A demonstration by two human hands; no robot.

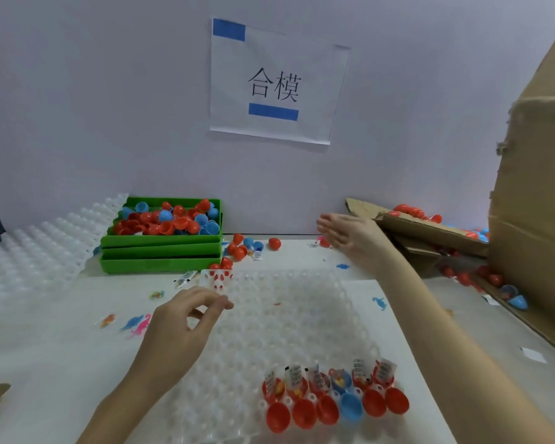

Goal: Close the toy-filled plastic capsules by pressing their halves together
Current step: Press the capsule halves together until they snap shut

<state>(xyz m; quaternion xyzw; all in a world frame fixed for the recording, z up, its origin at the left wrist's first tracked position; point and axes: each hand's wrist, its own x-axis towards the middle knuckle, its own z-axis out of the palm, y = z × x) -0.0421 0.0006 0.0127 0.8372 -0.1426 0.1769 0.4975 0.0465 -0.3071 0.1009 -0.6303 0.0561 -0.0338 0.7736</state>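
Note:
A clear dimpled tray (pixel 279 318) lies on the white table in front of me. Along its near edge stands a row of several open capsules (pixel 334 398), mostly red with one blue (pixel 350 408), each with a toy packet in the lower half and the lid hanging forward. My left hand (pixel 180 325) hovers over the tray's left side with fingers loosely curled, holding nothing. My right hand (pixel 350 235) is stretched out flat and open toward the cardboard box (pixel 430 232) at the right, where closed red capsules (pixel 410 211) lie.
Stacked green bins (pixel 161 248) at the back left hold loose red and blue capsule halves. Stacked clear trays (pixel 39 251) sit at the far left. Loose capsules (pixel 247 245) and small toy figures (pixel 138 325) are scattered on the table. A large cardboard box (pixel 532 219) rises at the right.

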